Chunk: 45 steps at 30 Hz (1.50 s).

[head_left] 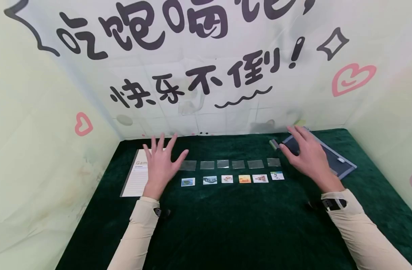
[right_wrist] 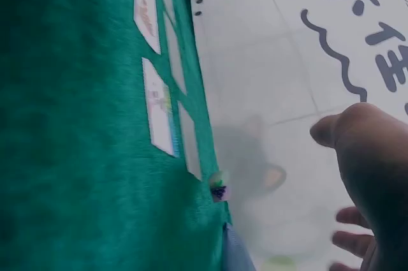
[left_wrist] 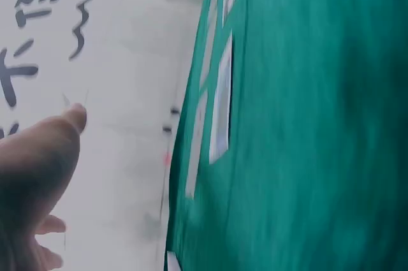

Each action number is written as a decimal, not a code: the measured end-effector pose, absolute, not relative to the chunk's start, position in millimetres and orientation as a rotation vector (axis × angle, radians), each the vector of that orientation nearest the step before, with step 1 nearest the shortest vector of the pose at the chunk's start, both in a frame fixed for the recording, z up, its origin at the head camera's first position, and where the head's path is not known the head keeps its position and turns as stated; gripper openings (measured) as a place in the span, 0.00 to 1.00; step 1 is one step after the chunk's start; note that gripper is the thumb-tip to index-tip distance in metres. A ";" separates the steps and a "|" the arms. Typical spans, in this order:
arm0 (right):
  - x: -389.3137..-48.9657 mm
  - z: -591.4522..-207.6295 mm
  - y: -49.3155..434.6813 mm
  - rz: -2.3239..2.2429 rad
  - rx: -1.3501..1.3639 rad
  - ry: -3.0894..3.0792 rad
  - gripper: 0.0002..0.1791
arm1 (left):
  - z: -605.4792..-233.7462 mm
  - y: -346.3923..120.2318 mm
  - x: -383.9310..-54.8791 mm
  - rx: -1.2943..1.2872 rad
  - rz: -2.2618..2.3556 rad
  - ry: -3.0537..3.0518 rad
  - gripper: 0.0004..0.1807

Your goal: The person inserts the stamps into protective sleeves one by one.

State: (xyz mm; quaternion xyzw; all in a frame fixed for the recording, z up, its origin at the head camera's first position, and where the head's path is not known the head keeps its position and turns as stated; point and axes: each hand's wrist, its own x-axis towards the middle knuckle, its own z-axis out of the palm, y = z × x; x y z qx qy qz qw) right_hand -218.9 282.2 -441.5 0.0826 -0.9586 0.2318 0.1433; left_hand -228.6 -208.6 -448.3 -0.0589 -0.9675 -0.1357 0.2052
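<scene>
My left hand [head_left: 161, 165] is spread wide in the head view, fingers apart, in front of a lined notepad [head_left: 135, 180] marked "Gam…", part of which it hides. My right hand [head_left: 309, 155] holds nothing and overlaps a dark grey-framed board [head_left: 337, 165]. Between the hands lies a row of small printed picture cards, among them a blue-green one [head_left: 188, 182], an orange one [head_left: 244, 179] and one with a black-and-white figure [head_left: 277, 176]. Behind them runs a row of clear plastic sleeves, such as this one [head_left: 207, 165]. Both wrist views show a thumb and fingertips gripping nothing.
A dark green cloth [head_left: 226, 228] covers the table. Beside the board lies a small block [head_left: 274, 144] with green and grey on it. A white small piece [head_left: 341, 159] rests on the board. At the back hangs a white printed sheet [head_left: 192, 116].
</scene>
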 end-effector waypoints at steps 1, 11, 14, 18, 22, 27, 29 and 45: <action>-216.3 -442.6 282.0 0.696 0.251 -2.770 0.41 | -448.3 -203.3 -227.3 -0.198 -0.398 -2.693 0.42; -202.2 -458.3 283.4 1.024 0.343 -2.825 0.23 | -448.7 -137.6 -221.9 -0.505 -0.697 -2.794 0.33; -202.2 -462.7 286.3 1.059 0.398 -2.900 0.15 | -450.1 -115.9 -222.6 -0.566 -0.813 -2.835 0.31; -204.7 -467.5 290.6 1.115 0.501 -2.974 0.10 | -453.2 -87.4 -222.8 -0.639 -0.881 -2.873 0.28; -207.6 -471.1 293.4 1.147 0.549 -2.981 0.07 | -457.4 -60.6 -223.4 -0.719 -0.872 -2.911 0.26; -208.2 -471.4 296.7 1.217 0.557 -3.006 0.06 | -461.4 -31.1 -224.9 -0.834 -0.881 -2.927 0.25; -207.8 -470.5 297.9 1.268 0.557 -3.018 0.06 | -462.1 -20.0 -225.5 -0.890 -0.868 -2.920 0.25; -208.0 -473.7 300.0 1.293 0.633 -3.031 0.14 | -470.3 51.5 -240.4 -1.015 -0.795 -2.945 0.23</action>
